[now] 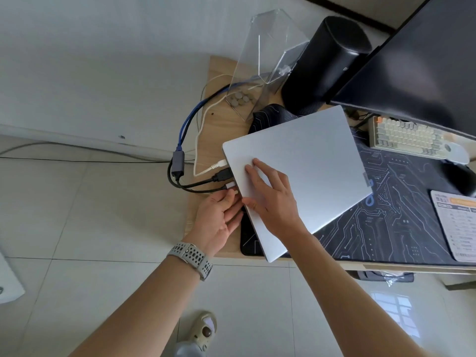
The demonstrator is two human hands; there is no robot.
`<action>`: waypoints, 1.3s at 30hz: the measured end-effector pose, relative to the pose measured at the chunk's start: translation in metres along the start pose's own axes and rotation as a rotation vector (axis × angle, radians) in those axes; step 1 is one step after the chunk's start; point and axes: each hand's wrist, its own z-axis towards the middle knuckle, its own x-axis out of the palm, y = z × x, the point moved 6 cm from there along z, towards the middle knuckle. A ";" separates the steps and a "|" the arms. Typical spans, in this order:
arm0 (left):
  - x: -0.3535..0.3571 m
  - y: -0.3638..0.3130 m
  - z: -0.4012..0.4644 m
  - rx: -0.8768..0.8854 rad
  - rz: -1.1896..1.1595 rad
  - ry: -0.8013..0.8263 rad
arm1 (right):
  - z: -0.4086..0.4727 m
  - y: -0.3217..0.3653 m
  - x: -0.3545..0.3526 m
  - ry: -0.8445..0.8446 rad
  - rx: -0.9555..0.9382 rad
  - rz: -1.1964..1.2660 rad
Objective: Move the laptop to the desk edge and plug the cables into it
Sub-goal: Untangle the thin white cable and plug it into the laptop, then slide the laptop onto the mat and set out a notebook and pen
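The closed silver laptop (296,173) already lies at the wooden desk's (219,70) left edge, two plugs seated (I judge). My left hand (219,217) pinches the third, a silver-tipped connector (230,186), at its port; my right hand (270,199) presses flat on the lid.

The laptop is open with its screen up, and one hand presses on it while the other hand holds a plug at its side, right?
Not quite: the head view shows the laptop closed, lid down. The right hand does press on it, and the left hand holds the plug at its side.
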 end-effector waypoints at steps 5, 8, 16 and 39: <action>-0.011 -0.024 -0.029 0.065 0.393 -0.190 | 0.001 -0.001 -0.036 0.019 0.072 0.038; -0.005 -0.055 -0.061 0.214 0.724 -0.259 | 0.000 -0.012 -0.087 -0.113 0.236 0.152; 0.121 -0.140 -0.161 0.562 0.925 0.075 | -0.059 -0.001 -0.254 -0.512 0.473 0.602; 0.266 -0.003 -0.156 0.658 1.061 0.379 | -0.229 -0.162 -0.336 -0.686 0.666 0.681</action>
